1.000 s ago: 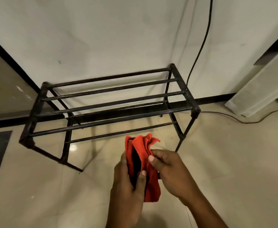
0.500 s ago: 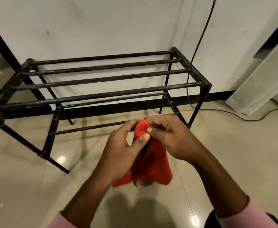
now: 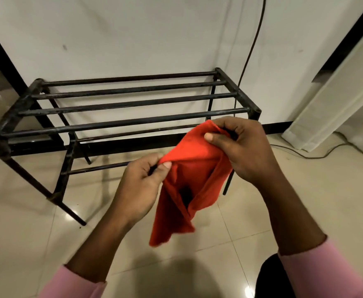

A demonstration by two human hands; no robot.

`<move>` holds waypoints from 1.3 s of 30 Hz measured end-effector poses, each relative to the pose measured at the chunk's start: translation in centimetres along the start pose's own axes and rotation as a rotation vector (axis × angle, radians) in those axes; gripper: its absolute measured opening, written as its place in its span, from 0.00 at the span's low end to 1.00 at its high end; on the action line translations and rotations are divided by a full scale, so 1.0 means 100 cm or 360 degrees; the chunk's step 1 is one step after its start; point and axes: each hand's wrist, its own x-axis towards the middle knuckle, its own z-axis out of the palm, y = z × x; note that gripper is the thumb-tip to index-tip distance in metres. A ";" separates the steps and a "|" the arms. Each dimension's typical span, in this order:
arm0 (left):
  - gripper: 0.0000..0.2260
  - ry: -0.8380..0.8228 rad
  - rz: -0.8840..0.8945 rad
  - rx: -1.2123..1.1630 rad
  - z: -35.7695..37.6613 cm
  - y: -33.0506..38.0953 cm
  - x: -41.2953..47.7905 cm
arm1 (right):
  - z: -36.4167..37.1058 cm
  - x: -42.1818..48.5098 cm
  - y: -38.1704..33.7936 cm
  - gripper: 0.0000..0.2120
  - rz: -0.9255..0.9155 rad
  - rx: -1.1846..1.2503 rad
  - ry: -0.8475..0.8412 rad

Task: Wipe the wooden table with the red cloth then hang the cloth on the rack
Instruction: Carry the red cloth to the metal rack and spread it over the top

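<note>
Against 0.5 s ago, the 2 hands have drawn apart: then they met at 1 bunched top of the red cloth [image 3: 194, 168], now its upper edge is stretched between them and the cloth has opened into looser folds; the left hand [image 3: 140, 186] sits lower and pinches the left corner between thumb and curled fingers; the right hand [image 3: 248, 151] is higher, its thumb and bent fingers clamped on the right corner; the cloth hangs in the air from both grips, above the tiled floor [image 3: 25, 211] and in front of the right end of the black rack [image 3: 122, 123], not yet over any bar; the right hand and cloth cover part of the rack's front right leg and lower rail, and I cannot tell whether fabric touches them; the rack stands against a white wall [image 3: 133, 35]; a dark cable [image 3: 254, 39] runs down the wall behind its right end; a pale curtain [image 3: 326, 110] hangs to the right; pink sleeves [image 3: 318, 269] cover both forearms.
</note>
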 end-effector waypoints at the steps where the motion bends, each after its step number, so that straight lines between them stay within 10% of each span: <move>1: 0.10 0.0016 -0.0007 -0.0080 0.004 0.003 -0.001 | 0.000 0.000 -0.001 0.08 -0.0020 0.0009 -0.0014; 4: 0.06 0.0007 -0.0004 -0.0147 0.011 0.007 -0.004 | 0.003 0.001 -0.004 0.10 -0.0033 0.0175 -0.0068; 10: 0.19 0.0027 0.0093 0.0906 -0.009 0.002 -0.002 | -0.005 0.006 -0.011 0.06 -0.0092 0.0381 0.0067; 21: 0.14 -0.0272 -0.0119 -0.0433 0.020 0.008 -0.001 | 0.021 0.002 -0.012 0.06 -0.0070 0.0502 -0.0455; 31: 0.09 0.0052 -0.0189 -0.0447 0.030 0.018 0.014 | 0.030 -0.010 0.016 0.33 0.0279 0.0504 -0.0651; 39: 0.17 0.0166 0.0063 -0.0212 0.014 0.040 0.012 | 0.040 -0.014 0.046 0.14 0.0548 -0.0815 -0.0632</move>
